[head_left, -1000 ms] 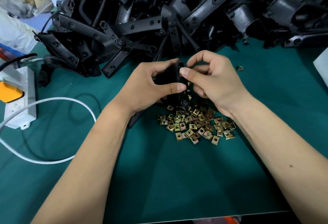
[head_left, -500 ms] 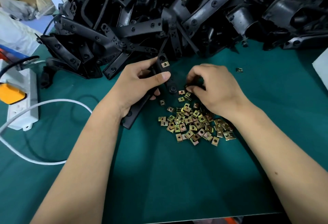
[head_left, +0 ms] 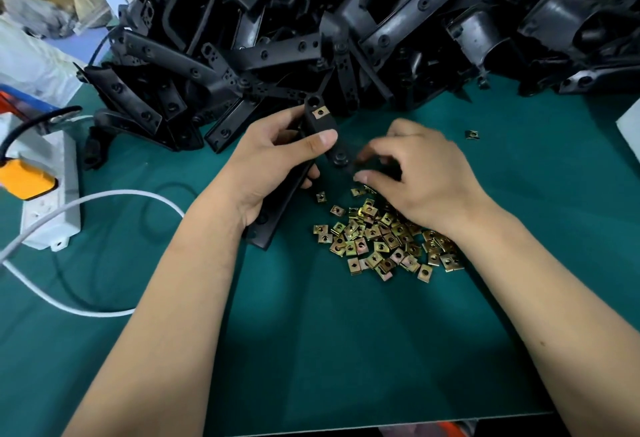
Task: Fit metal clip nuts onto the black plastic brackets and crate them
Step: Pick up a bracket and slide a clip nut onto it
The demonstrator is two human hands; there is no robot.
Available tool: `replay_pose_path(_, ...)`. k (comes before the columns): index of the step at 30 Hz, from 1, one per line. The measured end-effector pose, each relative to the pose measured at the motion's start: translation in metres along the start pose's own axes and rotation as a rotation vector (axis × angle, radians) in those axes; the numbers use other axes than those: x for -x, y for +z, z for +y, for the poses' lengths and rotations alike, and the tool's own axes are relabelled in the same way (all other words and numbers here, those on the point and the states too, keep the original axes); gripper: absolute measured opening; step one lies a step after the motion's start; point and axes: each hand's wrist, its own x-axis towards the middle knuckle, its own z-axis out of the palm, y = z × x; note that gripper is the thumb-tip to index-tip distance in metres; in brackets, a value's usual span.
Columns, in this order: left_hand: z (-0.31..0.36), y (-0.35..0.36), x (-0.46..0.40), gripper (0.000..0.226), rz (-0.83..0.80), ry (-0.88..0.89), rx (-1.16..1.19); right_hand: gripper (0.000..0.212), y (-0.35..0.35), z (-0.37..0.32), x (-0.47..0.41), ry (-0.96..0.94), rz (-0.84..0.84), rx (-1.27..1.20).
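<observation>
A: Your left hand (head_left: 273,163)?
B: It grips the bracket (head_left: 320,125) just left of the nut pile (head_left: 384,239), one clip nut (head_left: 320,112) fitted.
A: Right hand (head_left: 422,173)?
B: Fingers curled over the pile's far edge; can't tell if you're pinching anything.

The heap of black brackets (head_left: 363,31) walled off the whole far side of the green mat (head_left: 346,350). Near of the heap, the scattered clip nuts (head_left: 381,239) covered a patch at mid-mat, with both forearms lying over the approach to them. To the heap's near left, a white power strip (head_left: 52,201) and its looping white cable (head_left: 104,312) cluttered the way. The widest bare stretch lay well near of the heap, between the forearms.
</observation>
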Motion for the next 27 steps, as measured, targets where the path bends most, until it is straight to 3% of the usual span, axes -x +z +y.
replay_pose_path(4,0.000,0.001,0.001,0.053,-0.045,-0.005,-0.009,0.015,0.001,-0.011,-0.002,-0.022,-0.095,0.055)
replay_pose_path(7,0.000,0.001,0.003,0.059,-0.110,0.021,-0.026,0.016,0.005,-0.012,-0.001,-0.033,-0.064,0.102)
replay_pose_path(9,0.001,0.000,0.003,0.067,-0.153,0.044,-0.039,0.011,0.006,-0.010,0.001,-0.018,0.023,-0.100)
replay_pose_path(11,0.001,-0.001,0.003,0.074,-0.181,0.072,-0.058,0.004,0.004,-0.008,0.000,0.039,0.122,-0.491)
replay_pose_path(15,0.001,0.000,0.002,0.070,-0.201,0.130,-0.112,0.013,-0.005,-0.005,0.001,0.137,0.059,-1.058)
replay_pose_path(21,0.001,-0.001,0.003,0.079,-0.166,0.173,-0.158,0.019,-0.011,-0.007,0.002,0.196,-0.021,-1.156)
replay_pose_path(27,0.003,0.000,0.004,0.087,-0.138,0.187,-0.193,0.003,-0.013,-0.007,0.001,0.198,-0.017,-1.176)
